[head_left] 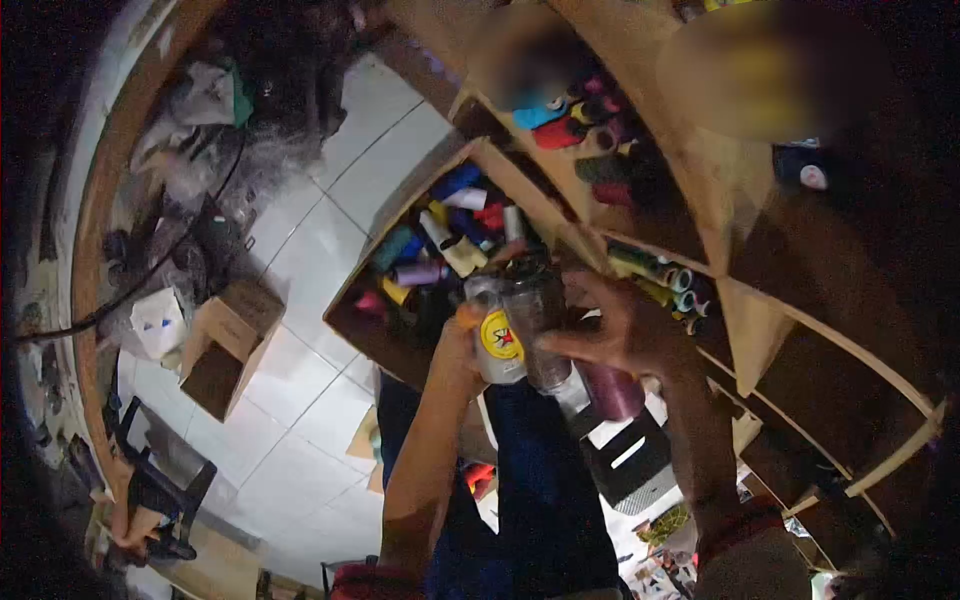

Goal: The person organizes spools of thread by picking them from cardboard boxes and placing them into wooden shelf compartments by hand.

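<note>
In the middle of the head view, my left hand (pixel 460 345) is closed round a pale cylindrical container (pixel 499 335) with a round yellow label. My right hand (pixel 610 325) holds a dark, see-through cylinder (pixel 538 335) right beside it, fingers wrapped around its side. Below my right hand is a purple thread spool (pixel 612 392). Just beyond both hands lies an open box (pixel 350 318) of mixed thread spools, among them a lilac one (pixel 420 272) and a white one (pixel 465 198).
Wooden shelving (pixel 735 290) with more spools (pixel 670 280) runs along the right. An open cardboard box (pixel 232 335) stands on the tiled floor (pixel 300 290) at the left. A black chair (pixel 160 470) is at the lower left, and plastic bags lie at the upper left.
</note>
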